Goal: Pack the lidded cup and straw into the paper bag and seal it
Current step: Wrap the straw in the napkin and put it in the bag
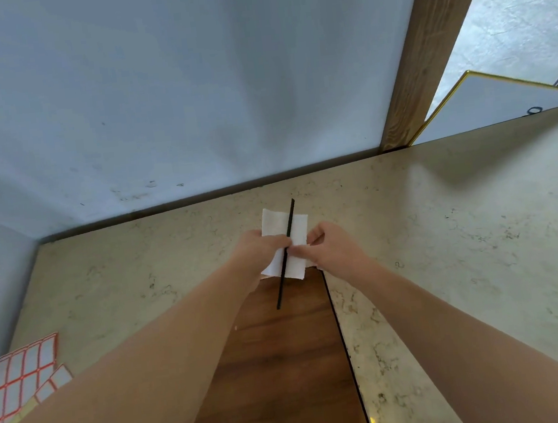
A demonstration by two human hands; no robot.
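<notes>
A thin black straw lies lengthwise across a white paper napkin, held above the beige stone counter. My left hand pinches the straw against the napkin near its middle. My right hand pinches the napkin's right edge, fingers curled. The straw's lower end hangs over a dark wooden panel. No cup and no paper bag are in view.
Sheets of white stickers with red borders lie at the counter's near left. A pale wall backs the counter, with a wooden post at the right. A gold-rimmed board stands behind the counter's far right edge.
</notes>
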